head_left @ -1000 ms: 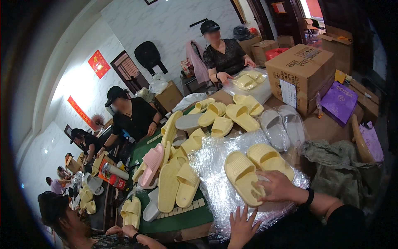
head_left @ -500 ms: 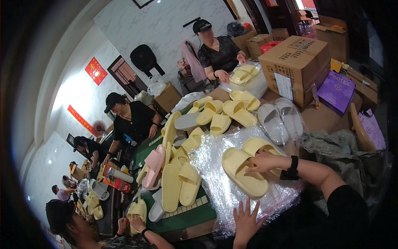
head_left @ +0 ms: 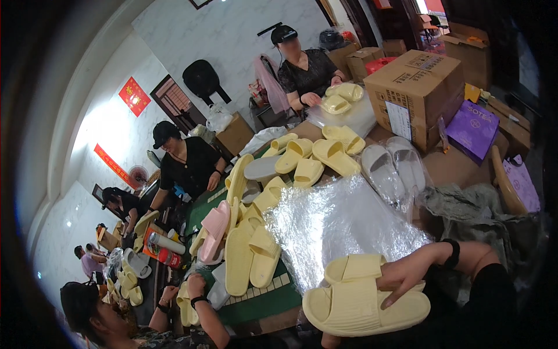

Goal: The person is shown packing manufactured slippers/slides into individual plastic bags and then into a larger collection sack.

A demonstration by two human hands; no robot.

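Note:
Just in front of my body, my right hand (head_left: 407,272) grips a pair of pale yellow slippers (head_left: 343,308), its fingers going in at their openings. The two slippers lie side by side, turned crosswise, with the far one partly covered by the near one. Only a small part of my left hand (head_left: 331,341) shows below the near slipper; its fingers are hidden. Beyond the pair spreads a stack of shiny clear plastic bags (head_left: 325,218). Loose yellow slippers (head_left: 238,262) are heaped left of the bags, with a pink slipper (head_left: 215,227) among them.
Grey slippers in clear plastic (head_left: 383,171) lie right of the bags. Behind them stand a big cardboard box (head_left: 401,87) and a purple bag (head_left: 469,131). A co-worker (head_left: 308,72) across the table handles yellow slippers; another (head_left: 87,317) works at the lower left. Crumpled grey sheeting (head_left: 465,206) lies at right.
My right hand has brought the slipper pair off the bags toward me and turned it crosswise. My left hand, spread beside the bags before, is now mostly hidden below the slippers.

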